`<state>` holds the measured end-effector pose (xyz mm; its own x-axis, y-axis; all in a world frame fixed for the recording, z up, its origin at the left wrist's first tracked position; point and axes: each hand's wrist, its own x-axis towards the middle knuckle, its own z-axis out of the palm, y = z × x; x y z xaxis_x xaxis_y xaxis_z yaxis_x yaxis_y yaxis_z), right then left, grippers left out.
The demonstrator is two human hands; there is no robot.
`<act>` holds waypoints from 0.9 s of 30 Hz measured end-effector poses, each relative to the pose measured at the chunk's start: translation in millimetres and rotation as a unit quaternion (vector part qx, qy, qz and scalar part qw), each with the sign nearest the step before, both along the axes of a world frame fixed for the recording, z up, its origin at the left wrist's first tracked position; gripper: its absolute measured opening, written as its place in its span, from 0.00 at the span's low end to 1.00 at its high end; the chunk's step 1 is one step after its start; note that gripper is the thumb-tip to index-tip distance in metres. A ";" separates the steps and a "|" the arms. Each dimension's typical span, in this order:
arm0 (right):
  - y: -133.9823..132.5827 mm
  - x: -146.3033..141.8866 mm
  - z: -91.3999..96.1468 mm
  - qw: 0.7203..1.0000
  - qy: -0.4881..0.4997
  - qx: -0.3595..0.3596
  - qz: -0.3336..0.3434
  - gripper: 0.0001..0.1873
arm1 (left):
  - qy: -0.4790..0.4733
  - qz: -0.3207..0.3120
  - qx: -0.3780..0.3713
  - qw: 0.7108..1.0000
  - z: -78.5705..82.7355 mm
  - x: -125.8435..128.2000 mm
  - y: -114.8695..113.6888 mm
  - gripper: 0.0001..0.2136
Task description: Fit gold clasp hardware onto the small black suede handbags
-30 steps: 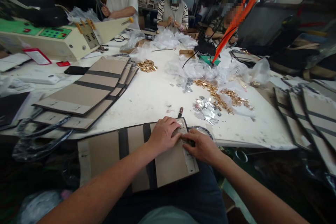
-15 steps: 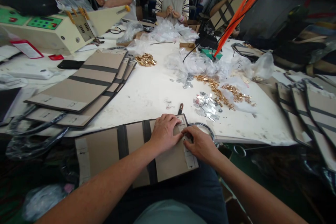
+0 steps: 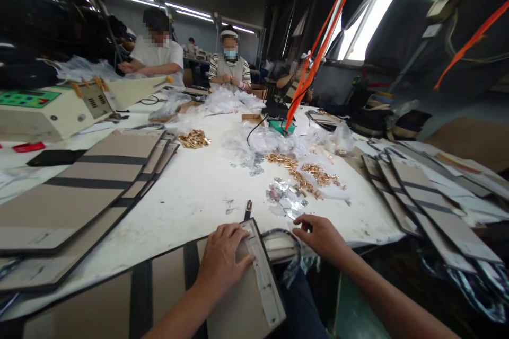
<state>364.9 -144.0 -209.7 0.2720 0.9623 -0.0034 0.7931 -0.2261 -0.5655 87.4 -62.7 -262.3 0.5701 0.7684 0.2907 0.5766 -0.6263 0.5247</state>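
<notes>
My left hand (image 3: 222,257) lies open on a beige panel (image 3: 234,299) with dark cross bands, pressing it near its right end. The panel rests partly on the table edge and partly over my lap. A pale strip (image 3: 264,288) runs along its right end, and a small dark tab with a gold-coloured metal piece (image 3: 248,209) sticks out beyond its far corner. My right hand (image 3: 322,235) is off the panel, thumb and forefinger slightly apart, by the near edge of a pile of silver metal plates (image 3: 284,196). A plastic-wrapped handle (image 3: 296,246) loops out beside the panel.
Gold-coloured metal fittings (image 3: 296,172) lie behind the plates, with another heap (image 3: 193,139) further left. Stacked panels stand at left (image 3: 107,161) and right (image 3: 421,185). Clear plastic bags (image 3: 254,143) and a machine (image 3: 51,111) are further back. Orange straps (image 3: 314,63) hang down. Several people sit beyond.
My right hand has left the panel's end and moved right, towards the silver plates. The left hand stays on the panel. My view has tilted up and turned right.
</notes>
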 end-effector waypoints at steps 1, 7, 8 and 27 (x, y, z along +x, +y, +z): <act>9.7 8.3 1.0 1.000 -0.024 -0.006 -0.002 0.12 | -0.001 0.001 -0.005 1.000 -0.2 -0.4 0.2 0.20; 85.5 22.7 1.3 0.995 -0.101 -0.016 0.014 0.16 | -0.016 0.000 -0.023 1.000 -1.3 -2.1 1.5 0.21; 97.3 22.1 0.4 0.994 -0.108 -0.018 0.020 0.18 | -0.018 0.001 -0.025 1.000 -1.2 -2.1 1.4 0.21; 152.5 32.5 -24.3 0.990 -0.130 -0.010 0.053 0.12 | -0.008 -0.012 -0.032 0.999 0.1 0.1 -2.9 0.21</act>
